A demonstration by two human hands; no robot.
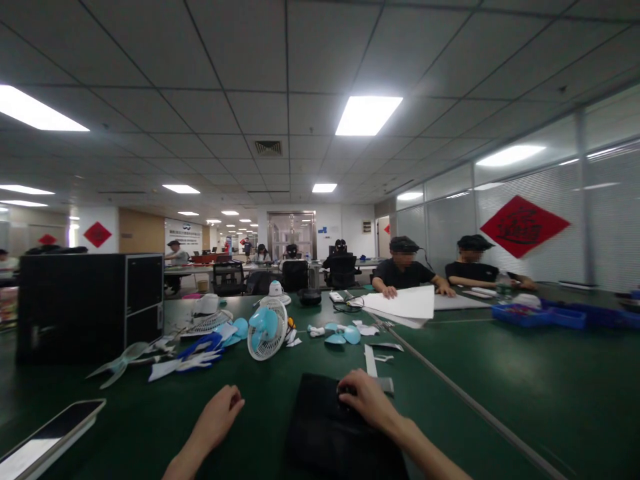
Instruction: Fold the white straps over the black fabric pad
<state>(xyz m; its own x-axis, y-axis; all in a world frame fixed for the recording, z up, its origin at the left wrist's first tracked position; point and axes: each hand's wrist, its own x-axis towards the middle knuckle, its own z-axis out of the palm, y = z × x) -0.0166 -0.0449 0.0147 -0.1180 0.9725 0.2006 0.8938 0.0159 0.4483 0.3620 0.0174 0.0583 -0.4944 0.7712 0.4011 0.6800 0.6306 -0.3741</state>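
One black pad (323,430) lies beneath one right hand (365,395).

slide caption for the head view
Right hand on a small black object atop a black pad, left hand loosely curled, fan parts ahead.

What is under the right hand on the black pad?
A small dark object shows between the fingers of the right hand, above the black pad. The hand covers the rest, so I can't identify it.

Black pad (320,427) partly beyond bottom edge
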